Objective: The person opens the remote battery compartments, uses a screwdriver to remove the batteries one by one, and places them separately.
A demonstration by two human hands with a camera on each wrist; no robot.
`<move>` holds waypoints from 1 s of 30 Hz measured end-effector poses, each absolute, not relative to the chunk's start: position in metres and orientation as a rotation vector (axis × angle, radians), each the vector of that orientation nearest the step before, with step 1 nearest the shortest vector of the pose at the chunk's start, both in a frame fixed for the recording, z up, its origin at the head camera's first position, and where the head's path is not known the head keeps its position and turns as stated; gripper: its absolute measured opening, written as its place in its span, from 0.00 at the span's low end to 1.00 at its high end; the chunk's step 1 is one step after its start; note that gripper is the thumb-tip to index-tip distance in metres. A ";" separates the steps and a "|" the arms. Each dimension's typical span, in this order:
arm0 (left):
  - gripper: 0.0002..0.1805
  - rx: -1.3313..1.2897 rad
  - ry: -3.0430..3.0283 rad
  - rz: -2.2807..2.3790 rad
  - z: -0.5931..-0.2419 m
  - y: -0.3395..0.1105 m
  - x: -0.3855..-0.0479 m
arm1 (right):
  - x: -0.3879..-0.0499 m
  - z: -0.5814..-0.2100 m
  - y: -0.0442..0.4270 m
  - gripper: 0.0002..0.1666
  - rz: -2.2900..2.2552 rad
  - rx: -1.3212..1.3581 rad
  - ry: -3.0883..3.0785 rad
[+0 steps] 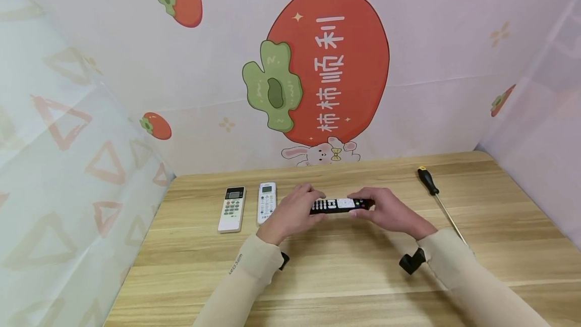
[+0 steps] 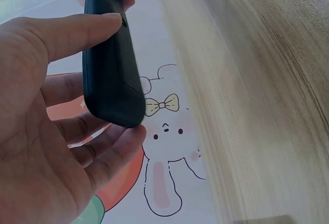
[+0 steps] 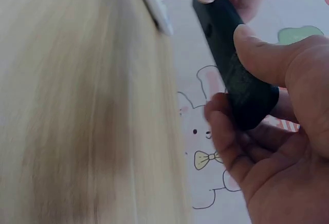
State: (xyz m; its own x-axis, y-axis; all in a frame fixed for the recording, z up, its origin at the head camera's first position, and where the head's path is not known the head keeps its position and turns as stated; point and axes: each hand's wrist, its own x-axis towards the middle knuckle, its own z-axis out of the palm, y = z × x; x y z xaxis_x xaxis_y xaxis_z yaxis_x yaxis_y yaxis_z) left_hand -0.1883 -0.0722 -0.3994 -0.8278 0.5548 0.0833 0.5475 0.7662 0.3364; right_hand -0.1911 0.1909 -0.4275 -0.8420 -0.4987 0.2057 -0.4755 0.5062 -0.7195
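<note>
Black remote control (image 1: pixel 338 205): held crosswise between both hands, above the wooden table (image 1: pixel 345 281).
Handling: probably light and stiff, the smooth casing a little slippery; best held by its long edges near each end, clear of the keys.
Left hand (image 1: pixel 292 211): thumb and fingers grip one end.
Right hand (image 1: pixel 388 209): grips the opposite end.
Left side: white remote (image 1: pixel 267 203), then cream remote (image 1: pixel 232 209).
Right side: screwdriver (image 1: pixel 428 182) lying on the table.
</note>
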 end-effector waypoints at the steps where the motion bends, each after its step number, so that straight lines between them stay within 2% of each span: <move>1: 0.25 0.916 2.931 0.552 -0.399 -0.072 -0.188 | -0.192 -0.427 0.191 0.20 -1.287 -0.850 2.683; 7: 0.25 0.928 2.930 0.545 -0.399 -0.072 -0.188 | -0.194 -0.426 0.192 0.17 -1.340 -0.750 2.573; 16: 0.24 0.898 2.950 0.533 -0.400 -0.072 -0.188 | -0.195 -0.424 0.194 0.21 -1.427 -0.640 2.465; 25: 0.12 0.925 3.012 0.545 -0.400 -0.072 -0.190 | -0.194 -0.422 0.195 0.22 -1.473 -0.580 2.417; 30: 0.11 0.964 3.028 0.536 -0.401 -0.072 -0.190 | -0.193 -0.424 0.195 0.23 -1.446 -0.523 2.431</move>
State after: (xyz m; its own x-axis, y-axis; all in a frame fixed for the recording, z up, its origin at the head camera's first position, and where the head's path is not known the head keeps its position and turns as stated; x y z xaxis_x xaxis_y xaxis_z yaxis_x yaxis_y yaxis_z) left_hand -0.1900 -0.0717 -0.4009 -0.8182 0.5476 0.1752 0.5744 0.7663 0.2877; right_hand -0.1930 0.1950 -0.4240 -0.9002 -0.4334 -0.0419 -0.1702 0.4387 -0.8824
